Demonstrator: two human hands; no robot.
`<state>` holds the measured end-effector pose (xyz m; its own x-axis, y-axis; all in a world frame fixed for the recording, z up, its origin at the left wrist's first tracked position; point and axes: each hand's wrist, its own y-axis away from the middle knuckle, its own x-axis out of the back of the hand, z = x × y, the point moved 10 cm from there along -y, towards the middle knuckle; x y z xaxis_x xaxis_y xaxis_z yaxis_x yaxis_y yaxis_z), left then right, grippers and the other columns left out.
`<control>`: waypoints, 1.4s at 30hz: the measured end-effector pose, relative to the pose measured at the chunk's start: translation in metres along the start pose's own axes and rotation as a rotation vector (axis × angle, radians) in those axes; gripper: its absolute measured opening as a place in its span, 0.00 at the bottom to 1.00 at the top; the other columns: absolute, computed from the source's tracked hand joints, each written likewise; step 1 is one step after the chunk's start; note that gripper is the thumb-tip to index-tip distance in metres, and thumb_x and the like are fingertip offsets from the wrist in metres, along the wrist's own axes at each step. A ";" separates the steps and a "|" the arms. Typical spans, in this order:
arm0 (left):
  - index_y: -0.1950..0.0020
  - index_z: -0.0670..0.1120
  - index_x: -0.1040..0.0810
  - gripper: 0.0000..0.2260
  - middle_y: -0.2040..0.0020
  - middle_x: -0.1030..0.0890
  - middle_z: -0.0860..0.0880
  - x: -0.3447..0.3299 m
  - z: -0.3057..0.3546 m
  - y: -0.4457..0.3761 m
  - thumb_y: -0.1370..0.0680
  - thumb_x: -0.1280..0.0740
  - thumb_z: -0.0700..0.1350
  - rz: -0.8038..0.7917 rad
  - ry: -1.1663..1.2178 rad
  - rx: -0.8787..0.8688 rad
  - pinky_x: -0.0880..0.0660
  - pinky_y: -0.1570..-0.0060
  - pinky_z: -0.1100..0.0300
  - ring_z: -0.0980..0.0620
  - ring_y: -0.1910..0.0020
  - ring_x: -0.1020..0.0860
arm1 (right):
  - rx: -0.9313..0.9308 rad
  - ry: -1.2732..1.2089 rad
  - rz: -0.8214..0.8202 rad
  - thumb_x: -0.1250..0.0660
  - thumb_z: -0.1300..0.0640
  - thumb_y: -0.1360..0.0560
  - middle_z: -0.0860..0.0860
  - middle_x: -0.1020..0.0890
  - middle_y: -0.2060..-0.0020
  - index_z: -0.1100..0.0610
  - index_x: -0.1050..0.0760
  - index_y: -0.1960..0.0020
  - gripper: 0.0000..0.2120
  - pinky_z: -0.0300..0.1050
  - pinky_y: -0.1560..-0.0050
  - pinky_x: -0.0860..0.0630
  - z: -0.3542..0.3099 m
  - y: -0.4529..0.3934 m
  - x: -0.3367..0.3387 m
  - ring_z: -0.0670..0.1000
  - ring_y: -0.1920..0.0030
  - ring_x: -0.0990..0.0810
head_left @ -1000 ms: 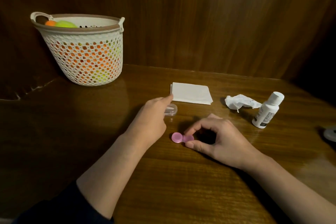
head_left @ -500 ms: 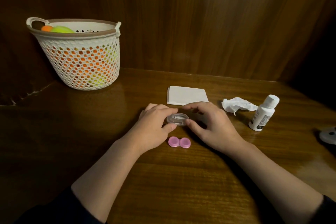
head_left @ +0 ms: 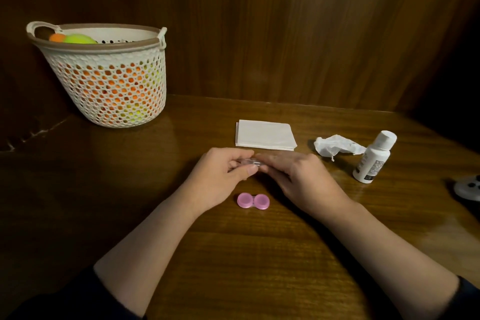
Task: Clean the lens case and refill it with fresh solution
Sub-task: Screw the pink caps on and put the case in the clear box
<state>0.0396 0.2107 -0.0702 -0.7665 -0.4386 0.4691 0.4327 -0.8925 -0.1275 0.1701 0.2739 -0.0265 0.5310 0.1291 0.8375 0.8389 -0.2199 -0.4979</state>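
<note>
Both hands, left hand (head_left: pixel 219 176) and right hand (head_left: pixel 298 176), grip a small clear container (head_left: pixel 248 163) together just above the pink lens case (head_left: pixel 253 200) lying on the desk (head_left: pixel 233 254).

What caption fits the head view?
Both hands, left and right, hold a clear container above the pink lens case.

right hand (head_left: pixel 298 174) left pink lens case (head_left: pixel 253 200), joined left hand (head_left: pixel 220 176)
</note>
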 end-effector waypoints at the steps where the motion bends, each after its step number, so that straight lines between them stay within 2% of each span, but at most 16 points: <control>1: 0.24 0.49 0.23 0.21 0.34 0.15 0.52 0.000 -0.001 0.000 0.18 0.27 0.44 -0.007 0.022 0.009 0.19 0.34 0.50 0.57 0.37 0.16 | 0.009 0.023 -0.011 0.35 0.51 0.17 0.50 0.11 0.41 0.54 0.17 0.31 0.18 0.30 0.38 0.23 -0.004 0.000 0.001 0.48 0.44 0.13; 3: 0.25 0.49 0.22 0.20 0.33 0.15 0.52 -0.001 -0.001 0.001 0.18 0.27 0.43 -0.020 0.042 0.019 0.19 0.32 0.48 0.55 0.35 0.17 | 0.011 0.086 -0.039 0.35 0.53 0.16 0.52 0.10 0.43 0.55 0.17 0.31 0.17 0.45 0.45 0.15 -0.009 0.000 0.000 0.52 0.47 0.11; 4: 0.25 0.48 0.21 0.20 0.33 0.15 0.52 -0.001 -0.002 0.001 0.17 0.27 0.43 -0.026 0.048 0.024 0.19 0.32 0.48 0.56 0.35 0.17 | 0.009 0.128 -0.058 0.33 0.56 0.16 0.53 0.11 0.43 0.55 0.17 0.30 0.16 0.47 0.48 0.14 -0.011 0.000 -0.002 0.53 0.48 0.11; 7: 0.26 0.48 0.20 0.19 0.34 0.14 0.52 -0.001 -0.002 0.002 0.18 0.27 0.43 -0.031 0.075 0.039 0.19 0.33 0.50 0.56 0.35 0.17 | -0.009 0.242 -0.099 0.26 0.63 0.20 0.54 0.12 0.42 0.56 0.19 0.29 0.19 0.47 0.52 0.14 -0.013 0.001 -0.008 0.54 0.48 0.11; 12: 0.27 0.47 0.19 0.18 0.35 0.14 0.52 0.000 -0.001 0.004 0.17 0.28 0.42 -0.016 0.112 0.044 0.18 0.34 0.50 0.56 0.36 0.16 | 0.024 0.352 -0.011 0.18 0.66 0.30 0.57 0.10 0.51 0.61 0.17 0.38 0.21 0.46 0.68 0.16 -0.023 0.002 -0.003 0.56 0.61 0.11; 16: 0.27 0.47 0.19 0.18 0.35 0.14 0.52 0.000 -0.002 0.003 0.18 0.27 0.41 -0.009 0.142 0.033 0.18 0.34 0.52 0.56 0.36 0.16 | 0.000 0.324 -0.002 0.23 0.64 0.23 0.57 0.11 0.45 0.58 0.19 0.33 0.19 0.50 0.61 0.14 -0.020 0.000 -0.004 0.58 0.55 0.10; 19: 0.26 0.49 0.21 0.21 0.34 0.15 0.55 0.004 -0.002 0.002 0.18 0.26 0.42 -0.006 0.123 0.021 0.19 0.40 0.64 0.61 0.37 0.17 | 0.001 0.260 0.064 0.24 0.65 0.22 0.56 0.10 0.46 0.58 0.17 0.33 0.18 0.50 0.58 0.14 -0.021 -0.001 0.003 0.58 0.54 0.10; 21: 0.25 0.51 0.21 0.22 0.36 0.15 0.57 0.004 -0.003 0.001 0.19 0.25 0.41 -0.021 0.129 0.015 0.19 0.45 0.69 0.64 0.40 0.16 | -0.029 0.178 0.116 0.25 0.65 0.21 0.56 0.10 0.47 0.58 0.16 0.34 0.16 0.46 0.55 0.17 -0.016 -0.001 0.008 0.57 0.53 0.11; 24: 0.24 0.52 0.24 0.26 0.38 0.15 0.56 0.002 -0.003 0.000 0.20 0.24 0.39 -0.057 0.127 0.017 0.18 0.44 0.66 0.63 0.42 0.15 | -0.126 0.042 0.165 0.28 0.61 0.17 0.53 0.10 0.48 0.57 0.14 0.37 0.11 0.42 0.51 0.20 0.001 0.000 0.014 0.53 0.51 0.12; 28: 0.22 0.56 0.27 0.31 0.37 0.15 0.52 0.001 0.000 0.000 0.21 0.23 0.38 -0.090 0.123 0.007 0.18 0.38 0.61 0.59 0.39 0.15 | -0.284 -0.094 0.231 0.27 0.56 0.17 0.43 0.11 0.47 0.52 0.13 0.38 0.09 0.25 0.50 0.24 0.027 0.003 0.016 0.37 0.53 0.16; 30: 0.21 0.59 0.28 0.33 0.37 0.14 0.52 0.001 0.001 0.000 0.22 0.23 0.38 -0.103 0.130 0.004 0.18 0.38 0.60 0.59 0.39 0.15 | -0.381 -0.185 0.258 0.28 0.52 0.17 0.36 0.13 0.50 0.50 0.13 0.39 0.09 0.23 0.52 0.24 0.041 0.006 0.015 0.33 0.55 0.17; 32: 0.21 0.61 0.29 0.34 0.37 0.14 0.53 0.000 0.002 0.000 0.21 0.23 0.38 -0.113 0.134 0.002 0.18 0.39 0.60 0.58 0.38 0.15 | -0.465 -0.295 0.282 0.28 0.51 0.17 0.36 0.14 0.52 0.47 0.15 0.40 0.07 0.28 0.55 0.19 0.054 0.009 0.012 0.36 0.54 0.14; 34: 0.20 0.61 0.30 0.34 0.36 0.14 0.53 -0.001 0.002 0.000 0.21 0.24 0.38 -0.120 0.132 0.006 0.18 0.37 0.58 0.57 0.37 0.16 | -0.533 -0.394 0.301 0.28 0.52 0.17 0.40 0.13 0.53 0.47 0.17 0.42 0.05 0.36 0.60 0.15 0.063 0.011 0.009 0.41 0.58 0.12; 37: 0.19 0.59 0.32 0.34 0.34 0.15 0.53 -0.001 -0.002 -0.001 0.20 0.24 0.39 -0.112 0.129 0.025 0.20 0.34 0.59 0.58 0.36 0.16 | -0.585 -0.486 0.316 0.28 0.52 0.17 0.45 0.13 0.51 0.47 0.18 0.42 0.04 0.38 0.64 0.15 0.068 0.012 0.007 0.43 0.60 0.11; 40: 0.17 0.56 0.33 0.34 0.33 0.15 0.53 0.006 -0.008 -0.004 0.20 0.24 0.41 -0.044 0.136 0.059 0.20 0.33 0.58 0.58 0.36 0.16 | -0.641 -0.488 0.322 0.28 0.46 0.18 0.43 0.14 0.51 0.45 0.22 0.44 0.06 0.47 0.57 0.13 0.071 0.018 0.014 0.47 0.56 0.12; 42: 0.16 0.55 0.35 0.35 0.33 0.16 0.53 0.010 -0.012 -0.005 0.19 0.25 0.40 0.004 0.146 0.084 0.20 0.35 0.59 0.59 0.37 0.16 | -0.596 -0.496 0.238 0.24 0.44 0.21 0.43 0.15 0.54 0.43 0.21 0.46 0.08 0.49 0.54 0.15 0.067 0.019 0.018 0.46 0.54 0.15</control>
<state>0.0240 0.2095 -0.0757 -0.8231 -0.4580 0.3358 0.4690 -0.8816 -0.0528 0.2032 0.3366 -0.0361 0.7957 0.3973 0.4571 0.5664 -0.7554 -0.3294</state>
